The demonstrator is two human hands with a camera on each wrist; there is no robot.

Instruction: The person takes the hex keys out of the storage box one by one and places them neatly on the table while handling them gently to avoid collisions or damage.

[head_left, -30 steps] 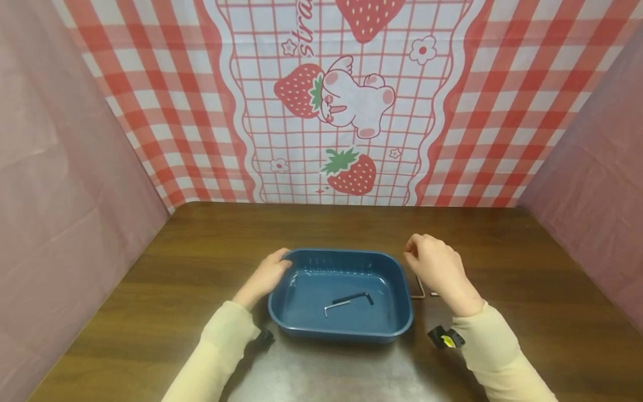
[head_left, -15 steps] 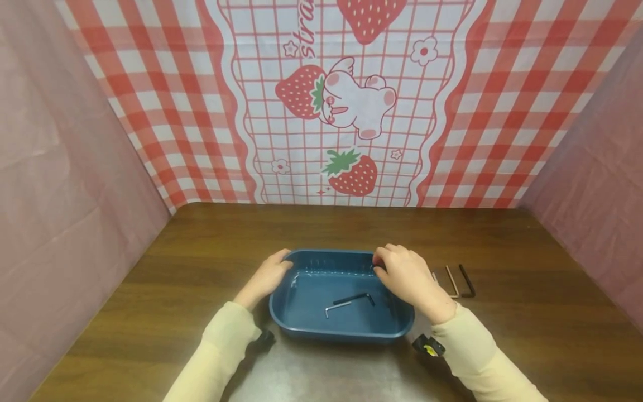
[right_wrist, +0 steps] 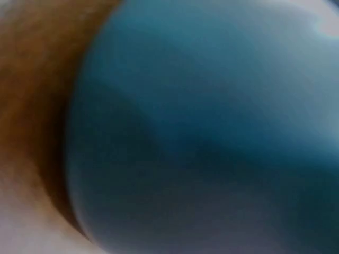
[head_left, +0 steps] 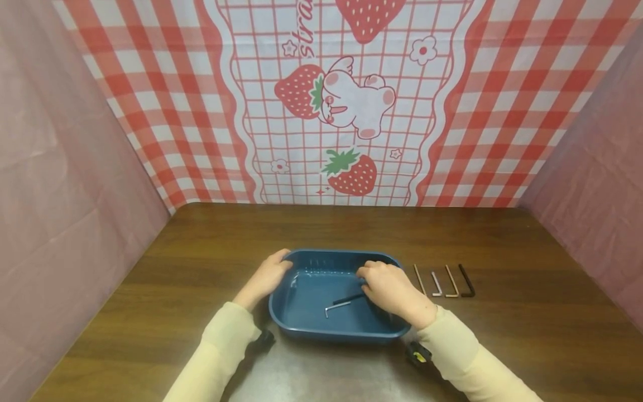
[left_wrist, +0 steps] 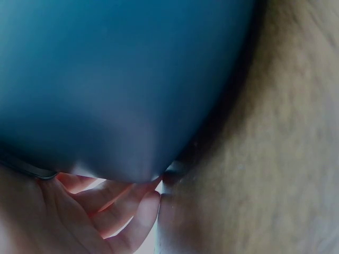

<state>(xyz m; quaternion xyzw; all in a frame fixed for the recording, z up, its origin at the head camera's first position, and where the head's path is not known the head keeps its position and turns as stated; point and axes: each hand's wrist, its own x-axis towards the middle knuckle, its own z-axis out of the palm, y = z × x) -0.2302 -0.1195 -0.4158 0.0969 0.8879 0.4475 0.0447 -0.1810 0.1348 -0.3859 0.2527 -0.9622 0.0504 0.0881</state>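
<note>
A blue rectangular tray (head_left: 321, 333) stands on the table. My left hand (head_left: 266, 277) grips its left rim, thumb on the edge; in the left wrist view the fingers (left_wrist: 124, 214) lie against the tray's outer wall. Inside are a silver hex key (head_left: 335, 306) and a black hex key (head_left: 346, 299), whose bent end is covered by my right hand (head_left: 390, 287). That hand hovers over the tray's right half, fingers loosely bent, with nothing visible in them. Blue tray wall (right_wrist: 212, 106) fills most of the blurred right wrist view.
Right of the tray, several hex keys lie in a row: a gold one (head_left: 419, 278), a short silver one (head_left: 436, 283), another gold one (head_left: 451, 281) and a black one (head_left: 466, 280). A checked strawberry cloth (head_left: 346, 111) hangs behind the wooden table (head_left: 201, 240).
My right hand has moved left from the hex keys on the table, across the tray's rim, to above the black hex key. The left hand and the tray have stayed put.
</note>
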